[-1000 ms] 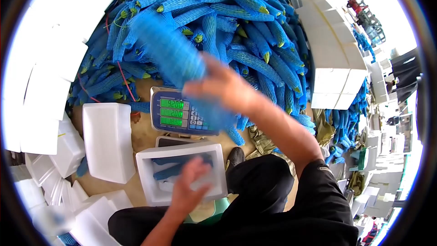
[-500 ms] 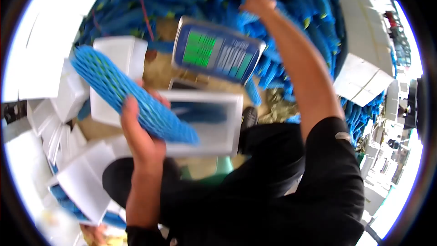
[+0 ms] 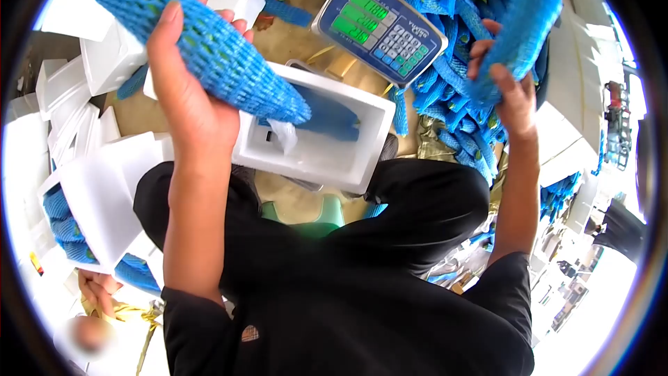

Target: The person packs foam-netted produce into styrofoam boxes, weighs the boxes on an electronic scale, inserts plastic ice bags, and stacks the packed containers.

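My left hand (image 3: 198, 90) is wrapped round a long green vegetable in blue net sleeving (image 3: 209, 52), raised over the left end of an open white foam box (image 3: 313, 167). Inside the box lie blue-netted pieces and a scrap of clear plastic (image 3: 283, 136). On the right, my right hand (image 3: 511, 94) grips another blue-netted vegetable (image 3: 525, 21), slightly blurred and tilted upward. Between the hands, beyond the box, a blue scale display (image 3: 379, 28) shows green digits.
A pile of netted vegetables (image 3: 452, 111) spreads behind the scale. White foam boxes (image 3: 104, 195) crowd the left, one holding netted pieces. A co-worker's hand (image 3: 99, 291) shows at lower left. A green stool (image 3: 306, 216) stands between my knees. Stacked boxes (image 3: 574, 63) line the right.
My right hand has come back from the pile with a netted vegetable in it. My left hand has raised its vegetable, which it took hold of after the earliest frame. The view has shifted.
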A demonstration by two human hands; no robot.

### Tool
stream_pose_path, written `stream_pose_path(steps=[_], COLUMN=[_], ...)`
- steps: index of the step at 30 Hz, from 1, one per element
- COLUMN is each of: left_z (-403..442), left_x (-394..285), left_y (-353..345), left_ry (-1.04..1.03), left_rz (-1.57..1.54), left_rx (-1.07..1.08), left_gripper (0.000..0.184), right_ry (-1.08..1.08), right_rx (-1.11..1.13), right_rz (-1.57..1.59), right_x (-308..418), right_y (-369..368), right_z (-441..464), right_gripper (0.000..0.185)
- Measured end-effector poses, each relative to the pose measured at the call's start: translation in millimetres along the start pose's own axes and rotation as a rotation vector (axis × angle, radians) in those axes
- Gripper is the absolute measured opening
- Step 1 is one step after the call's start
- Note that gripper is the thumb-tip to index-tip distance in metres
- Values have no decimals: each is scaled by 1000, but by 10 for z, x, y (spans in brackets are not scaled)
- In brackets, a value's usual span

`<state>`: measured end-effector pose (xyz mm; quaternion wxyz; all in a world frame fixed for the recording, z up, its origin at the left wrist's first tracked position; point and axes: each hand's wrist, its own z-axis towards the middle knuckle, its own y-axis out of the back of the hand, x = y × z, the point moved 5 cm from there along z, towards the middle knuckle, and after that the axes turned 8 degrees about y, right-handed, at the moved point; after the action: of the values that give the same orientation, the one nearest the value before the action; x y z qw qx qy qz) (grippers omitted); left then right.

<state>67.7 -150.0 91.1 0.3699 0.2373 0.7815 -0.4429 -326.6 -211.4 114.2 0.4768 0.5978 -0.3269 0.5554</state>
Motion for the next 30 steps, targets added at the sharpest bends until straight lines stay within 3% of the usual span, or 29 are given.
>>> stream_pose_path(steps=[1,3,4,7,9,11,13,17,23,26,28,29,30], left_z=[-48,-119,-145,-237,-236,-280,-283,-323,-295,-303,-406,-424,-437], left_x=[-3,-20,-32,-118,-152,-176,-177,-140,129,313,388,456,477], left_y=[-26,-26,-17,-2,52,93,111,127,103,140,70,60,57], left_ry=[-5,-13,-15,-32,-53,-58,-40,7,66,73,173,236,194], left_rz=[-37,-70,-84,-95,-52,-51,-32,-53,218,227,142,115,274], left_rx=[27,54,71,89,102,135,166,151,232,241,280,299,380], left_gripper=[58,54,54,55,64,62,60,47,57,57,53,54,57], right_ry=[-31,-344,-441,-339,-253,-192,-255,-271,-295,-269,-383,-344,-203], right_rx=[30,168,401,815,830,968,865,777,838,549,323,277,244], right_rz=[-47,-159,-387,-632,-645,-725,-740,-818,-807,-238,501,718,741], right_x=[53,-69,-299,-914,-1405,-1802,-2328,-2423,-2265,-1342,-882,-622,-396], right_y=[-237,-769,-996,-1863,-2284,-2703,-2903,-2978,-2873,-2478,-2241,-2199,-2221], right_z=[-74,-230,-248,-491,-792,-991,-1164,-1256,-993,-554,-422,-361,-321], right_gripper=[70,59,60,75,69,71,71,70,75,61,65,67,68])
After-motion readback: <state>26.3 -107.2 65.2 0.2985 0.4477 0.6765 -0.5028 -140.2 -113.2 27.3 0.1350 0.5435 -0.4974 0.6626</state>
